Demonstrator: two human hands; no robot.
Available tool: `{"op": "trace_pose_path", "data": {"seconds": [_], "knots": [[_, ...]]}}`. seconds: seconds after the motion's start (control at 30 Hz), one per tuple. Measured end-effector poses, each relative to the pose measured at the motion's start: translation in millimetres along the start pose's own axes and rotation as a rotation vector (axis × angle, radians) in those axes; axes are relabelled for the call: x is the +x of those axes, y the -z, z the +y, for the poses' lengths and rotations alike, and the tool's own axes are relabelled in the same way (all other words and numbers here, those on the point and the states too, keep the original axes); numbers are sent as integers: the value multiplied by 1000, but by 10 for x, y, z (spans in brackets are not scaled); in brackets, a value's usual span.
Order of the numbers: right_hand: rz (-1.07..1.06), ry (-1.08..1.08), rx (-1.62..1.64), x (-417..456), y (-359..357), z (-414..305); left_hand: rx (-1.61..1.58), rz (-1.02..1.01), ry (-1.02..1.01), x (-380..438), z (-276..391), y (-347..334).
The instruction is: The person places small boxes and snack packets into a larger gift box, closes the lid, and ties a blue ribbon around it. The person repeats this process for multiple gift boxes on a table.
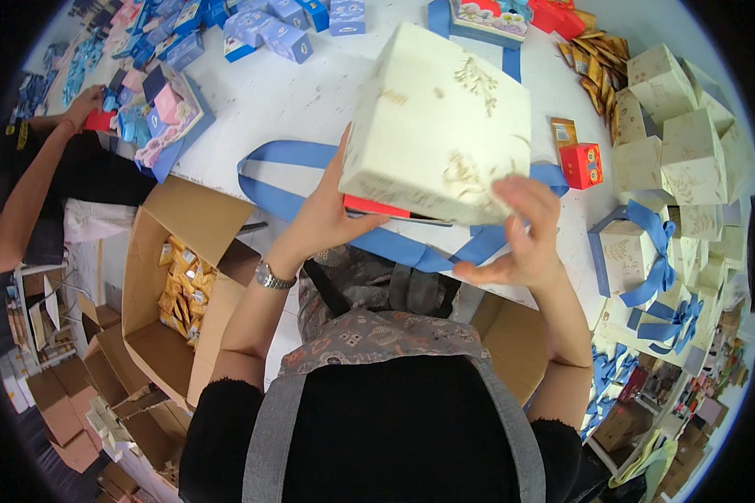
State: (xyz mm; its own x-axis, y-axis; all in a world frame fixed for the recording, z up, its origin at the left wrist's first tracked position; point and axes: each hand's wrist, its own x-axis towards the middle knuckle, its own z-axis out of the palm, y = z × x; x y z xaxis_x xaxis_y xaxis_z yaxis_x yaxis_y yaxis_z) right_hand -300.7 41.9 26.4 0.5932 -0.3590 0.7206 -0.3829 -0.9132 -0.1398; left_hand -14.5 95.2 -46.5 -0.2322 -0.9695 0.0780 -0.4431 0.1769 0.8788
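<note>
A large cream box lid with a gold plant print is before me, tilted over something with a red edge; what lies beneath is mostly hidden. My left hand grips its lower left side, with the thumb below the red edge. At its lower right corner, my right hand has spread, raised fingers near the surface; contact is unclear. A wide blue ribbon runs beneath and loops out on the white table. Right of the box stand a small red box and a brown-gold packet.
Cream boxes and a blue-ribboned box line the right. Small lilac boxes lie at upper left, near a filled gift box and a co-worker's hand. An open carton holding gold packets stands below the table.
</note>
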Motion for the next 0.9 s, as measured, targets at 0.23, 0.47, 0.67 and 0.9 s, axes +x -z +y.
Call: {"op": "trace_pose_path", "data": {"seconds": [0.23, 0.47, 0.67, 0.9], "knots": [[-2, -1562, 1344, 344, -122, 348, -10, 58, -70, 58, 100, 70], [-299, -1495, 1235, 312, 27, 446, 40, 97, -101, 57, 131, 41], [-216, -1620, 1174, 436, -27, 379, 31, 158, -103, 52, 171, -8], [-228, -1684, 1131, 488, 77, 355, -38, 189, -22, 63, 192, -66]]}}
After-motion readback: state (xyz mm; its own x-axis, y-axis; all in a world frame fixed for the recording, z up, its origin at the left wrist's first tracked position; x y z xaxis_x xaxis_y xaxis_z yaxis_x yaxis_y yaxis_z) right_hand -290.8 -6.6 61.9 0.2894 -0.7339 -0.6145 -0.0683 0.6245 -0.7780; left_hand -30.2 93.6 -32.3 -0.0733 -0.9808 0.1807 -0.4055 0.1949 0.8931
